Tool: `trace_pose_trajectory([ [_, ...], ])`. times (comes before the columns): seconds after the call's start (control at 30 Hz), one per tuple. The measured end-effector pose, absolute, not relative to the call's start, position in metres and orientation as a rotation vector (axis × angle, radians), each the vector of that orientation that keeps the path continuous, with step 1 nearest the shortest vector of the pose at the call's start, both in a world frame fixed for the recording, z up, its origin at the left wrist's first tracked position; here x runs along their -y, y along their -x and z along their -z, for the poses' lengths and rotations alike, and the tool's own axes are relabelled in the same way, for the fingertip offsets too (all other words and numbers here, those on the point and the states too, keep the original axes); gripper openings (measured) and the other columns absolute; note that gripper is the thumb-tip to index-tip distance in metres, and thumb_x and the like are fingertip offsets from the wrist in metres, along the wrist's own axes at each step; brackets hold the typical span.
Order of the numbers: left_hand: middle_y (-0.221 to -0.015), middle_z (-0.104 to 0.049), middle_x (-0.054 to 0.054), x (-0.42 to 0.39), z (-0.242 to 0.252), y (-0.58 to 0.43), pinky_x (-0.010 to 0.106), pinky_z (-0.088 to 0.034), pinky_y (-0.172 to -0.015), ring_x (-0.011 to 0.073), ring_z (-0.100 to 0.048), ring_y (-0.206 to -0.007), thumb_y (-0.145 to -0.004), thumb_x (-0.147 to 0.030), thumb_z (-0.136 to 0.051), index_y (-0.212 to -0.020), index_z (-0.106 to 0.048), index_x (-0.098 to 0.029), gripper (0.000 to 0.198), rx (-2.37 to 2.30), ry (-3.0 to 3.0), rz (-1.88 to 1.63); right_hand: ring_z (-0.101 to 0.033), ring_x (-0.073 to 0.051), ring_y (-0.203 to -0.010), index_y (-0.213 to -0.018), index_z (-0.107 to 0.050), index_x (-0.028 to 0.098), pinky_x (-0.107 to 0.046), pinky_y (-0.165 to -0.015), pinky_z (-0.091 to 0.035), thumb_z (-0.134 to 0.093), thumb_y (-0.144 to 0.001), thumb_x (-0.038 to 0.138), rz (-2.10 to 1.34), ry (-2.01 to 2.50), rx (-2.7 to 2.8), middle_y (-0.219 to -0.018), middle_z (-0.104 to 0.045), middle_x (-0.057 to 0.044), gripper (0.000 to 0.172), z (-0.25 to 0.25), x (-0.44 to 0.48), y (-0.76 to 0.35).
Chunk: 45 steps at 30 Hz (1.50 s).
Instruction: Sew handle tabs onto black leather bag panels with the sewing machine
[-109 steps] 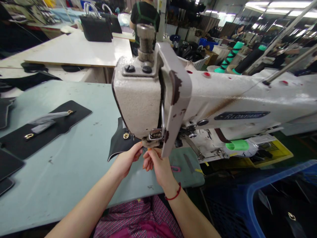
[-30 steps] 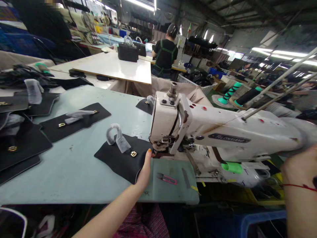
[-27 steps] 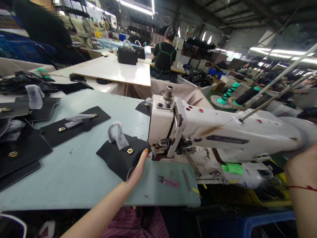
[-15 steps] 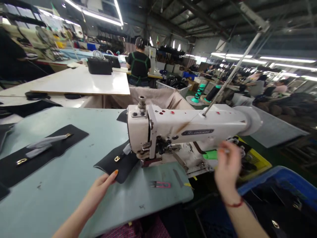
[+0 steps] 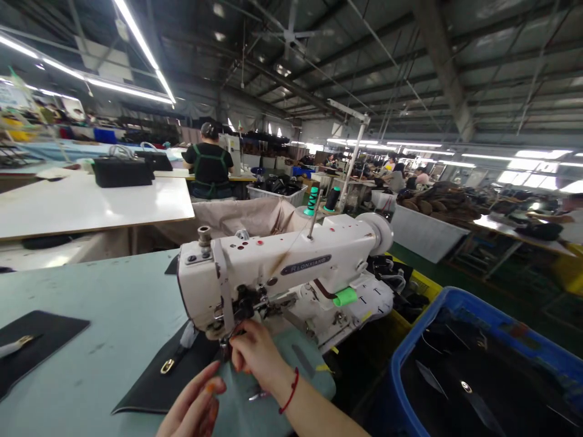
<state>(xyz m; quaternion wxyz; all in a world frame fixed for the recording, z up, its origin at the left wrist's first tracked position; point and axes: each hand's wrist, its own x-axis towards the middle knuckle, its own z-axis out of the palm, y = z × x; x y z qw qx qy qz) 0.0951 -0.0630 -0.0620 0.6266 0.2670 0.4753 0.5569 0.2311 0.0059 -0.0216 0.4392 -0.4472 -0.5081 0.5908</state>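
Observation:
My right hand [image 5: 257, 355] is at the needle end of a white sewing machine [image 5: 273, 267], its fingers pinched beside the presser foot; whatever they grip is too small to make out. Just below and left of it, my left hand [image 5: 194, 403] is held with loosely bent fingers and nothing visible in them. A black leather panel [image 5: 146, 379] with a gold buckle [image 5: 167, 366] and a strap wrapped in pale material lies left of the needle, partly under the machine head. Small thread snips [image 5: 259, 396] lie on the green table, partly hidden by my right forearm.
Another black panel [image 5: 40, 340] lies on the table at left. A blue bin [image 5: 401, 376] of black pieces stands at right, beside a yellow crate [image 5: 426, 282]. Thread cones [image 5: 312, 201] stand behind the machine. A co-worker [image 5: 209, 161] is beyond a white table [image 5: 168, 209].
My right hand has moved left from the green-wrapped part to the needle area. My left hand has left the panel's edge and come beside it. The view has tilted up and turned right.

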Motion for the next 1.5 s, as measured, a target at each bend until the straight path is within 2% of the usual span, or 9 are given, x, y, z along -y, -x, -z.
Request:
trace_pose_trajectory([
  [0.13,-0.088,-0.067,0.004,0.045,0.049,-0.109,0.019,-0.037,-0.044,0.0093,-0.050,-0.056,-0.060,-0.038,-0.085,-0.125,-0.057,-0.016,0.075,-0.984,-0.499,-1.279,-0.035,-0.007,-0.034,-0.080,-0.055,0.017,-0.015,-0.037,-0.026,-0.045,-0.083,0.011,-1.437,1.138,1.414,-0.043,-0.045,0.009,0.012,0.014,-0.004,-0.239],
  [0.37,-0.087,-0.063,0.003,0.037,0.034,-0.122,0.016,-0.040,-0.045,0.0069,-0.053,-0.059,-0.064,-0.023,-0.080,-0.118,-0.063,-0.013,0.057,-0.855,-0.293,-1.265,-0.045,-0.007,-0.042,-0.067,-0.049,0.018,-0.017,-0.047,-0.034,-0.038,-0.095,0.015,-1.185,1.193,1.815,-0.049,-0.048,0.005,0.030,0.010,-0.015,-0.254],
  [0.53,-0.086,-0.061,0.003,0.036,0.029,-0.121,0.014,-0.042,-0.044,0.0062,-0.053,-0.060,-0.070,-0.020,-0.076,-0.115,-0.063,-0.012,0.047,-0.804,-0.278,-1.287,-0.063,-0.015,-0.065,-0.076,-0.064,0.016,-0.022,-0.060,-0.040,-0.046,-0.096,0.020,-0.496,1.408,2.204,-0.069,-0.067,-0.003,0.027,0.003,-0.021,-0.261],
  [0.67,-0.083,-0.058,0.002,0.037,0.031,-0.118,0.013,-0.042,-0.045,0.0055,-0.051,-0.060,-0.074,-0.020,-0.074,-0.117,-0.062,-0.010,0.045,-0.767,-0.316,-1.287,-0.068,-0.023,-0.085,-0.087,-0.072,0.018,-0.027,-0.069,-0.044,-0.052,-0.095,0.027,-0.097,1.542,2.399,-0.089,-0.073,-0.009,0.024,-0.007,-0.029,-0.259],
  [0.93,-0.081,-0.056,0.001,0.035,0.030,-0.115,0.013,-0.042,-0.045,0.0054,-0.050,-0.060,-0.074,-0.021,-0.074,-0.116,-0.062,-0.008,0.046,-0.781,-0.322,-1.269,-0.068,-0.026,-0.087,-0.096,-0.072,0.014,-0.031,-0.070,-0.049,-0.049,-0.094,0.019,-0.019,1.522,2.599,-0.093,-0.072,-0.012,0.024,-0.008,-0.043,-0.253],
  [1.17,-0.081,-0.057,0.002,0.037,0.027,-0.115,0.013,-0.042,-0.047,0.0050,-0.049,-0.060,-0.074,-0.021,-0.074,-0.115,-0.062,-0.007,0.046,-0.789,-0.314,-1.260,-0.064,-0.026,-0.088,-0.104,-0.066,0.008,-0.037,-0.078,-0.051,-0.040,-0.092,0.003,0.255,1.151,2.839,-0.107,-0.067,-0.019,0.029,0.006,-0.041,-0.255],
  [1.27,-0.081,-0.057,0.002,0.038,0.027,-0.115,0.013,-0.043,-0.047,0.0054,-0.050,-0.061,-0.075,-0.021,-0.073,-0.117,-0.061,-0.007,0.046,-0.786,-0.317,-1.264,-0.064,-0.026,-0.091,-0.107,-0.065,0.008,-0.038,-0.082,-0.051,-0.041,-0.094,0.006,0.228,1.132,2.839,-0.108,-0.066,-0.019,0.028,0.006,-0.042,-0.258],
  [1.43,-0.079,-0.056,0.000,0.038,0.027,-0.115,0.014,-0.041,-0.046,0.0054,-0.049,-0.060,-0.073,-0.019,-0.074,-0.116,-0.062,-0.008,0.046,-0.786,-0.294,-1.257,-0.065,-0.024,-0.088,-0.095,-0.069,0.014,-0.031,-0.076,-0.050,-0.047,-0.097,0.016,0.075,1.389,2.695,-0.086,-0.069,-0.012,0.022,0.007,-0.044,-0.271],
  [1.5,-0.079,-0.057,0.001,0.037,0.027,-0.116,0.014,-0.041,-0.046,0.0053,-0.049,-0.059,-0.073,-0.020,-0.074,-0.116,-0.063,-0.008,0.046,-0.797,-0.294,-1.259,-0.064,-0.023,-0.093,-0.095,-0.070,0.016,-0.030,-0.078,-0.049,-0.047,-0.099,0.021,0.091,1.330,2.643,-0.089,-0.069,-0.011,0.023,0.008,-0.043,-0.275],
])
